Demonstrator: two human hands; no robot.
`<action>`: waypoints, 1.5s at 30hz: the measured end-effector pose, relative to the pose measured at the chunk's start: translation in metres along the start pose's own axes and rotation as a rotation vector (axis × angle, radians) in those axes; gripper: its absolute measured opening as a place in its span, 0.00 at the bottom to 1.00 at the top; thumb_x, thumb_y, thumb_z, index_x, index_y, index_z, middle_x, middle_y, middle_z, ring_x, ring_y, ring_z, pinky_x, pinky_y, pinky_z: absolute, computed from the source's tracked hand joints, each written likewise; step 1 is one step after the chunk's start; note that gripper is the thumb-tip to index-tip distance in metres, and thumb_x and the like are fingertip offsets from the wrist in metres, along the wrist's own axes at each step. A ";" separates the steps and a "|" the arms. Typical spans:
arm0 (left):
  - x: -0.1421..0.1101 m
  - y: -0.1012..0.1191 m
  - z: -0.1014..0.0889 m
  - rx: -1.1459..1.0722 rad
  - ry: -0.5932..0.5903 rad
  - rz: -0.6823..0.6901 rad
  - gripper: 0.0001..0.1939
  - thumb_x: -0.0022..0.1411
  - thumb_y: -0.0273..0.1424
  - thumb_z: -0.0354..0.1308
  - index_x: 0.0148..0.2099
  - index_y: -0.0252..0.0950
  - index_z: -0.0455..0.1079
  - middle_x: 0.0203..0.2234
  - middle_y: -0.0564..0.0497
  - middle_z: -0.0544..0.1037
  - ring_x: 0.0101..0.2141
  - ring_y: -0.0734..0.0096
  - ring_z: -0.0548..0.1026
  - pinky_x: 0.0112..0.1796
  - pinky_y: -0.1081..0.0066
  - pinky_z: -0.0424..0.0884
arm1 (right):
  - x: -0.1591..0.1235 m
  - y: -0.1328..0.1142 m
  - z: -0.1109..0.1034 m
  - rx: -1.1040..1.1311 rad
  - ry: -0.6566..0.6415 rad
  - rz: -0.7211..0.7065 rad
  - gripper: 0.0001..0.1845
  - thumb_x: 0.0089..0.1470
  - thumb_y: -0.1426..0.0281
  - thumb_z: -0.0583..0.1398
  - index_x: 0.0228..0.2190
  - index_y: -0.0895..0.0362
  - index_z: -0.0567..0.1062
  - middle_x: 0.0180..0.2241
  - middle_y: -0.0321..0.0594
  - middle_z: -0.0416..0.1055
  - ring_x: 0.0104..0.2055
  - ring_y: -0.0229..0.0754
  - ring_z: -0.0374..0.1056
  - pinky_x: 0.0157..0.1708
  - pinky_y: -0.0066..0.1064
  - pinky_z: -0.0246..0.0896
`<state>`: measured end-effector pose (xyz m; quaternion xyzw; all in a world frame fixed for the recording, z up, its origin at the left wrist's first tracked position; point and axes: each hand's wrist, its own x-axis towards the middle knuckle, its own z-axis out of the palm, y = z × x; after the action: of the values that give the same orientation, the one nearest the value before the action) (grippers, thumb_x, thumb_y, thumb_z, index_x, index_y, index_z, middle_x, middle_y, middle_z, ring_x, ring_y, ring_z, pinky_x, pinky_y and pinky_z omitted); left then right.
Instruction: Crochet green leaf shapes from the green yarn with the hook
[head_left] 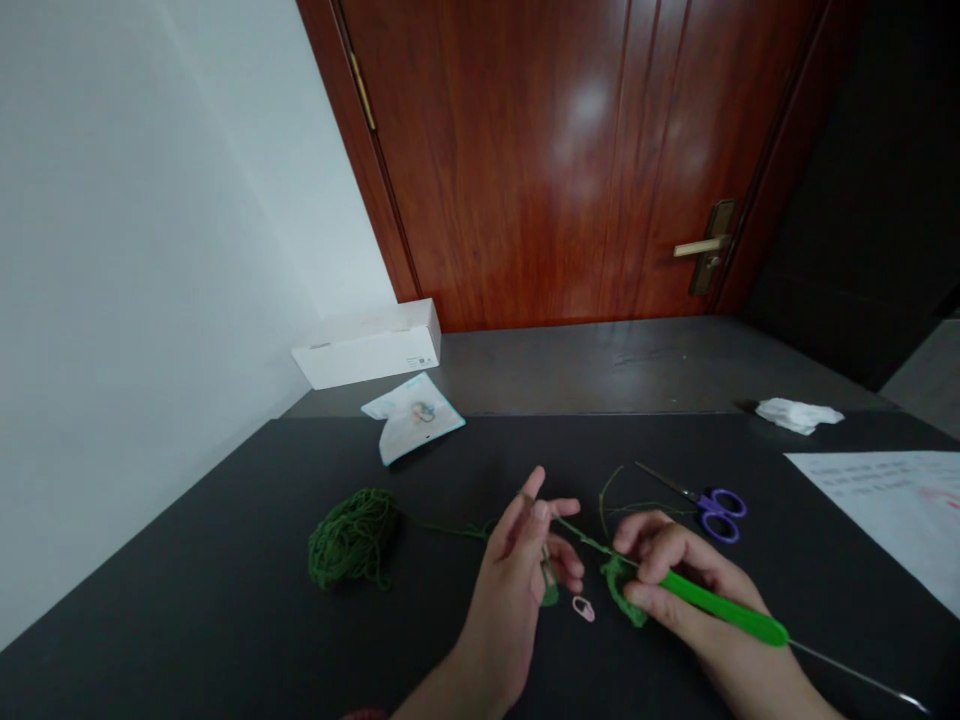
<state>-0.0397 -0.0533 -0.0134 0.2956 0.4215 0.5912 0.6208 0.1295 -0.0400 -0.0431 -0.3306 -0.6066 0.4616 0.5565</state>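
Note:
Green yarn runs over the raised index finger of my left hand and is held among its bent lower fingers. My right hand grips a crochet hook by its bright green handle. Between its thumb and fingers it also pinches a small green crocheted piece; the yarn stretches from this to my left hand. The hook's working tip is hard to make out there. Another bit of green shows under my left fingers. A pink stitch marker lies between my hands.
A ball of green yarn sits on the dark table at left. Purple-handled scissors lie beyond my right hand. Farther off are a plastic packet, a white box, a crumpled tissue and a printed sheet.

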 end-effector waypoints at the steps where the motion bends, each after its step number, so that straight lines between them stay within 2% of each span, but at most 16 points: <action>1: -0.001 0.004 0.001 -0.025 0.004 0.007 0.23 0.64 0.36 0.58 0.59 0.34 0.67 0.41 0.43 0.78 0.25 0.77 0.70 0.27 0.71 0.66 | 0.000 -0.002 0.000 -0.005 -0.002 -0.006 0.09 0.47 0.69 0.69 0.21 0.54 0.75 0.33 0.39 0.74 0.37 0.44 0.73 0.34 0.31 0.71; 5: -0.011 0.012 0.000 -0.103 -0.010 0.070 0.16 0.63 0.32 0.59 0.50 0.29 0.75 0.25 0.48 0.78 0.25 0.76 0.69 0.29 0.73 0.64 | 0.001 -0.005 -0.002 -0.044 0.012 -0.031 0.09 0.47 0.69 0.69 0.21 0.55 0.75 0.35 0.40 0.75 0.38 0.45 0.73 0.36 0.32 0.70; 12: -0.029 0.011 -0.005 -0.075 0.027 0.126 0.14 0.62 0.34 0.60 0.47 0.33 0.77 0.21 0.54 0.73 0.24 0.78 0.66 0.28 0.74 0.61 | -0.002 -0.014 -0.004 -0.150 -0.024 -0.115 0.08 0.46 0.70 0.69 0.20 0.55 0.77 0.30 0.41 0.75 0.32 0.44 0.74 0.32 0.32 0.71; 16: -0.025 0.016 -0.013 0.042 -0.011 0.028 0.14 0.60 0.35 0.62 0.46 0.34 0.77 0.26 0.50 0.77 0.28 0.76 0.70 0.33 0.73 0.65 | 0.000 -0.019 -0.010 -0.191 -0.040 -0.168 0.08 0.46 0.71 0.69 0.20 0.54 0.78 0.30 0.41 0.75 0.31 0.44 0.74 0.30 0.31 0.71; 19: -0.024 0.030 -0.025 0.153 -0.123 -0.095 0.13 0.57 0.33 0.64 0.39 0.27 0.79 0.35 0.37 0.80 0.35 0.62 0.76 0.38 0.64 0.70 | 0.004 -0.023 -0.022 -0.224 -0.050 -0.192 0.08 0.46 0.71 0.69 0.19 0.55 0.78 0.30 0.41 0.75 0.32 0.44 0.74 0.30 0.31 0.71; 22: -0.027 0.060 -0.046 0.231 -0.156 -0.124 0.10 0.56 0.33 0.65 0.37 0.31 0.80 0.47 0.36 0.78 0.46 0.53 0.75 0.44 0.57 0.72 | 0.009 -0.026 -0.038 -0.237 -0.060 -0.207 0.08 0.46 0.72 0.69 0.19 0.55 0.77 0.30 0.41 0.75 0.31 0.44 0.75 0.30 0.31 0.72; 24: -0.031 0.084 -0.062 0.254 -0.145 -0.098 0.12 0.59 0.35 0.62 0.43 0.36 0.79 0.52 0.39 0.75 0.56 0.50 0.68 0.44 0.56 0.73 | 0.012 -0.028 -0.046 -0.227 -0.067 -0.210 0.08 0.45 0.72 0.69 0.19 0.55 0.78 0.30 0.41 0.75 0.31 0.44 0.75 0.30 0.32 0.72; 26: -0.034 0.104 -0.074 0.312 -0.110 -0.080 0.16 0.59 0.36 0.62 0.49 0.40 0.76 0.57 0.41 0.71 0.59 0.47 0.65 0.42 0.54 0.74 | 0.014 -0.030 -0.052 -0.203 -0.078 -0.207 0.08 0.45 0.72 0.69 0.18 0.55 0.78 0.29 0.41 0.75 0.29 0.44 0.75 0.29 0.32 0.72; 28: -0.036 0.115 -0.077 0.637 0.012 0.001 0.19 0.55 0.39 0.65 0.50 0.43 0.76 0.55 0.42 0.74 0.53 0.46 0.70 0.39 0.58 0.74 | 0.016 -0.030 -0.054 -0.167 -0.090 -0.199 0.08 0.43 0.73 0.70 0.18 0.55 0.78 0.28 0.41 0.75 0.28 0.44 0.74 0.28 0.33 0.72; 29: -0.037 0.116 -0.075 0.767 0.037 0.076 0.20 0.53 0.39 0.66 0.50 0.43 0.77 0.52 0.42 0.76 0.51 0.48 0.72 0.39 0.60 0.74 | 0.016 -0.031 -0.054 -0.146 -0.092 -0.192 0.08 0.43 0.72 0.70 0.17 0.55 0.78 0.27 0.41 0.75 0.28 0.44 0.74 0.27 0.33 0.71; 32: -0.033 0.103 -0.047 0.801 -0.036 0.141 0.14 0.53 0.37 0.67 0.44 0.43 0.80 0.44 0.46 0.80 0.46 0.57 0.74 0.47 0.64 0.68 | 0.017 -0.030 -0.050 -0.065 -0.084 -0.152 0.09 0.43 0.71 0.70 0.18 0.55 0.77 0.28 0.40 0.73 0.28 0.43 0.72 0.27 0.33 0.70; 35: -0.020 0.072 -0.006 0.499 -0.450 0.051 0.12 0.59 0.39 0.62 0.40 0.39 0.81 0.33 0.45 0.82 0.37 0.62 0.77 0.47 0.63 0.66 | 0.017 -0.030 -0.044 0.014 -0.055 -0.097 0.10 0.44 0.69 0.70 0.19 0.55 0.75 0.29 0.39 0.73 0.28 0.41 0.70 0.26 0.32 0.68; 38: -0.002 0.043 0.026 0.286 -0.600 -0.006 0.20 0.56 0.49 0.61 0.34 0.36 0.81 0.23 0.45 0.80 0.29 0.62 0.77 0.45 0.57 0.69 | 0.019 -0.030 -0.043 0.062 -0.014 -0.065 0.12 0.44 0.66 0.71 0.19 0.55 0.75 0.28 0.39 0.72 0.29 0.42 0.70 0.25 0.32 0.68; 40: 0.008 0.034 0.036 0.121 -0.633 -0.030 0.26 0.54 0.56 0.57 0.34 0.40 0.81 0.19 0.48 0.77 0.23 0.64 0.75 0.38 0.53 0.72 | 0.021 -0.030 -0.044 0.079 0.016 -0.055 0.13 0.43 0.64 0.71 0.19 0.55 0.75 0.27 0.40 0.72 0.29 0.43 0.70 0.24 0.32 0.68; 42: 0.015 0.035 0.038 -0.026 -0.605 -0.001 0.26 0.57 0.58 0.51 0.38 0.48 0.81 0.23 0.49 0.78 0.25 0.65 0.76 0.34 0.57 0.73 | 0.022 -0.030 -0.046 0.091 0.041 -0.045 0.13 0.42 0.64 0.71 0.19 0.55 0.75 0.27 0.41 0.72 0.28 0.44 0.70 0.24 0.33 0.68; 45: 0.020 0.050 0.033 -0.194 -0.505 0.165 0.20 0.62 0.54 0.48 0.40 0.56 0.79 0.38 0.52 0.82 0.44 0.63 0.77 0.46 0.59 0.70 | 0.021 -0.028 -0.047 0.111 0.065 -0.017 0.13 0.41 0.64 0.72 0.19 0.55 0.75 0.28 0.42 0.72 0.28 0.44 0.70 0.23 0.33 0.68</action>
<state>-0.0358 -0.0229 0.0418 0.4062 0.1693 0.5851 0.6812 0.1751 -0.0217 -0.0114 -0.3088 -0.5644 0.4789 0.5973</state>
